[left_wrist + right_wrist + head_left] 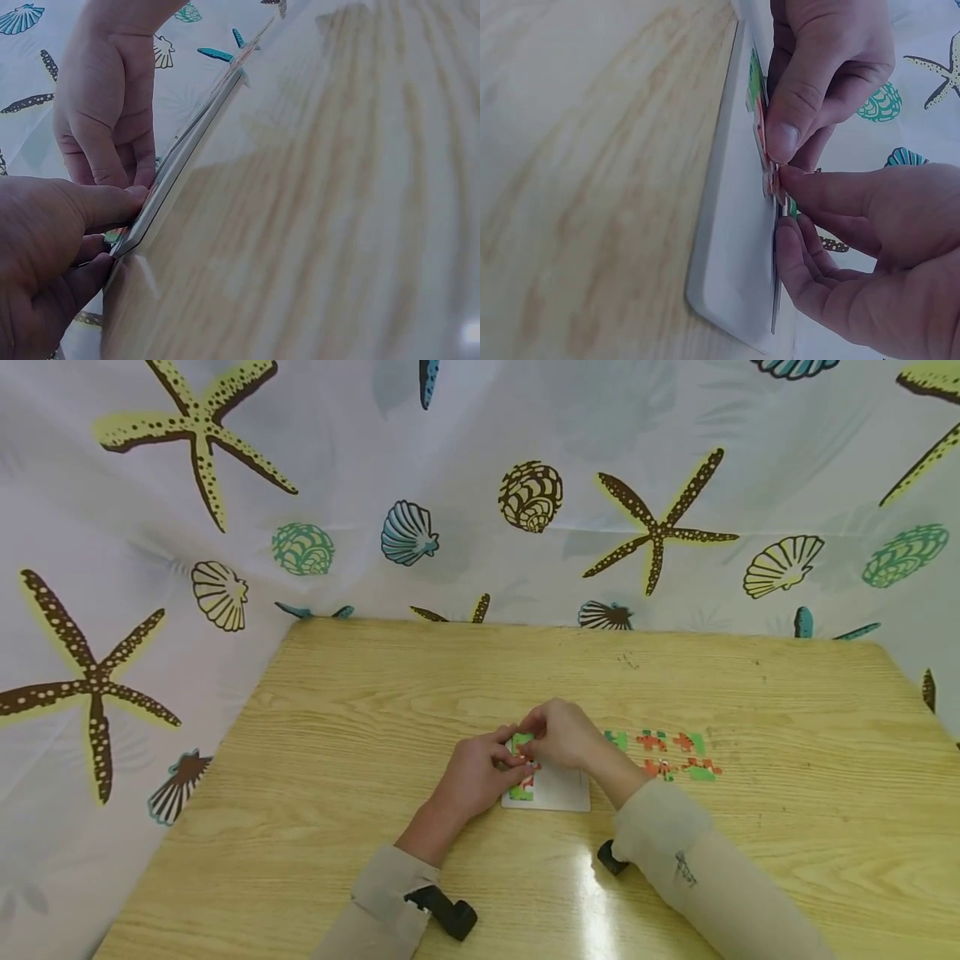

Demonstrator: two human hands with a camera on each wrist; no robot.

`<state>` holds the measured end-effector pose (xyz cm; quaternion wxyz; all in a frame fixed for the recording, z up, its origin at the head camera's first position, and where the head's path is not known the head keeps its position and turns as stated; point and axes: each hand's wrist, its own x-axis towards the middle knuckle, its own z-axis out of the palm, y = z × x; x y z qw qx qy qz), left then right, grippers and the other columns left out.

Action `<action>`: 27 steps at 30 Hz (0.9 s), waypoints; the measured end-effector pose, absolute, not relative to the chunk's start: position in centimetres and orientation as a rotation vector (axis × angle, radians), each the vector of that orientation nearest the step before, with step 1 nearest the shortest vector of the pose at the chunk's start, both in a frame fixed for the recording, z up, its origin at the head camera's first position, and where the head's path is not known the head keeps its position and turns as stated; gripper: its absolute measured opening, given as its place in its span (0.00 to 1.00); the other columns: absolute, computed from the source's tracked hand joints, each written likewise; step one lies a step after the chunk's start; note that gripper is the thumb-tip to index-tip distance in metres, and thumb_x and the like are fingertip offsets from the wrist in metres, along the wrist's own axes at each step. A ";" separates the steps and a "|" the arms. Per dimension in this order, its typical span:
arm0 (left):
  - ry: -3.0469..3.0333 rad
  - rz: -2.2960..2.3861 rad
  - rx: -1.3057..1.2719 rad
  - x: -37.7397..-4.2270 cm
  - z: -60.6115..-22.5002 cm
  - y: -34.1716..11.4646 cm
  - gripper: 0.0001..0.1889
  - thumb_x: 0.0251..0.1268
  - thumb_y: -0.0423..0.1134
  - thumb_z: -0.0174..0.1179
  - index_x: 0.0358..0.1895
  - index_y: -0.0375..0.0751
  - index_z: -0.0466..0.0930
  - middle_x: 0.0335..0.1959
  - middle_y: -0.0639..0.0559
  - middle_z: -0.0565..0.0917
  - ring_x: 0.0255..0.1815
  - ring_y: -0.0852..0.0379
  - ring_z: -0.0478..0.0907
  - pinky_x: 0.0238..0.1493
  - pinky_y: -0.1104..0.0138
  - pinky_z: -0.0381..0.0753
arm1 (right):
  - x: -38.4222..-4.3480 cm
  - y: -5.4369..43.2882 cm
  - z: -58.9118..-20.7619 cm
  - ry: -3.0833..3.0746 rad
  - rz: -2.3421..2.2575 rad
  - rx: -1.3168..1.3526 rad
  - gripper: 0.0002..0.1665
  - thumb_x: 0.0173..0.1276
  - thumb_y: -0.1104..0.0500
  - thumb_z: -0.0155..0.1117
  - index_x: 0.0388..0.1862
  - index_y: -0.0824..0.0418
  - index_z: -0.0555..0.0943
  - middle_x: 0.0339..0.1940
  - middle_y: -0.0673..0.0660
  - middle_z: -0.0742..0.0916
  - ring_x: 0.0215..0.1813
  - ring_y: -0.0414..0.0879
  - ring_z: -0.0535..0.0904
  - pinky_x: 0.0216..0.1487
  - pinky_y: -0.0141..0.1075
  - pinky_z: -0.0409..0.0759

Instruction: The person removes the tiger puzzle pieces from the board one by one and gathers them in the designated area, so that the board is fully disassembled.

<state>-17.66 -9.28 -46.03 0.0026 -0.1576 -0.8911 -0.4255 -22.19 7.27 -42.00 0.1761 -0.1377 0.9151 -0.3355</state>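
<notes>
A white puzzle board [564, 790] lies flat on the table, with red and green jigsaw pieces along its left side. My left hand [474, 774] comes over the left edge, its thumb on a red and green puzzle piece [754, 97] and its other fingers curled by the edge. From the right, my right hand [564, 735] pinches a puzzle piece [792, 208] between thumb and fingers near the upper left corner. In the right wrist view the fingertips of both hands meet close over the board. Fingers partly cover both pieces.
Several loose puzzle pieces [651, 741] lie in two rows right of the board, beside my right forearm. The wooden table [360, 718] runs back to a white cloth [480, 560] printed with starfish and shells. Black straps with mounts sit on both sleeves.
</notes>
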 end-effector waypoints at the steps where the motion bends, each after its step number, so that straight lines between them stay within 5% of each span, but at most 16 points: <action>1: -2.794 -1.333 -0.490 -17.7 -46.1 -9.2 0.09 0.58 0.38 0.73 0.26 0.37 0.91 0.66 0.39 0.78 0.70 0.42 0.72 0.63 0.54 0.79 | -22.2 7.3 -42.0 2.592 -0.951 -0.382 0.15 0.67 0.57 0.71 0.50 0.60 0.87 0.44 0.55 0.89 0.43 0.45 0.83 0.46 0.39 0.82; 10: -2.803 -1.321 -0.509 -17.9 -46.5 -9.3 0.10 0.57 0.41 0.74 0.23 0.40 0.90 0.65 0.37 0.78 0.69 0.43 0.74 0.54 0.56 0.85 | -22.3 7.6 -42.2 2.588 -0.967 -0.366 0.12 0.65 0.58 0.72 0.47 0.60 0.87 0.41 0.54 0.89 0.42 0.45 0.82 0.46 0.39 0.82; 27: -2.837 -1.353 -0.562 -17.8 -46.0 -10.2 0.08 0.56 0.41 0.75 0.29 0.40 0.92 0.68 0.38 0.75 0.72 0.42 0.70 0.58 0.53 0.82 | -21.9 8.1 -40.9 2.643 -0.975 -0.476 0.04 0.67 0.60 0.70 0.37 0.59 0.87 0.35 0.52 0.89 0.35 0.42 0.81 0.37 0.33 0.79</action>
